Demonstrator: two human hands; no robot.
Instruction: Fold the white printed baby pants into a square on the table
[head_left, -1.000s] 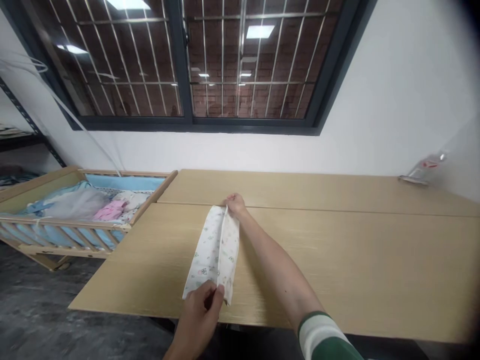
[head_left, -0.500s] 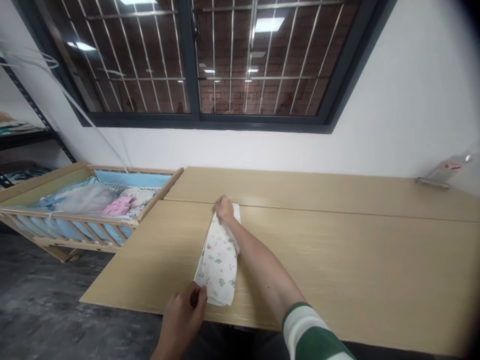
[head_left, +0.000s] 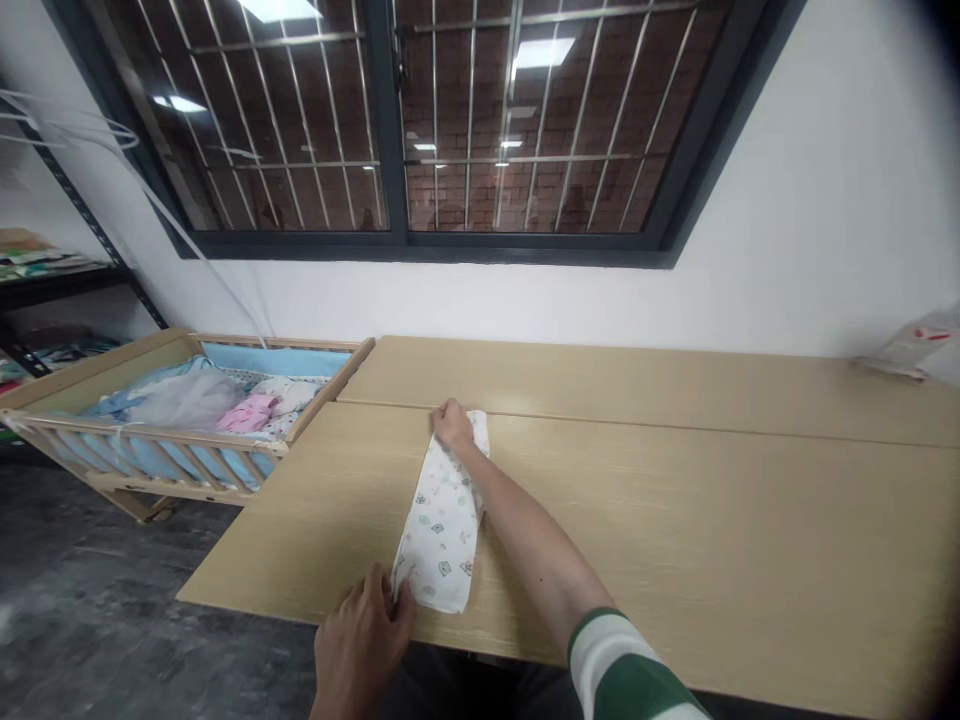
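Got my left hand [head_left: 365, 635] in a narrow, pinched grip on the near left corner of 1 folded printed cloth [head_left: 441, 535] lying on the bench [head_left: 675, 540]; my right hand [head_left: 453, 426]'s curled pretty snug at its far end.

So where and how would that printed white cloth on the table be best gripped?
Probably by its long left edge, pinched at both ends, coming from the left. The printed white cloth lies flat and narrow, lengthwise away from the person, so edges look easiest to pinch; the left hand is at the near-left corner, the right hand at the far end.
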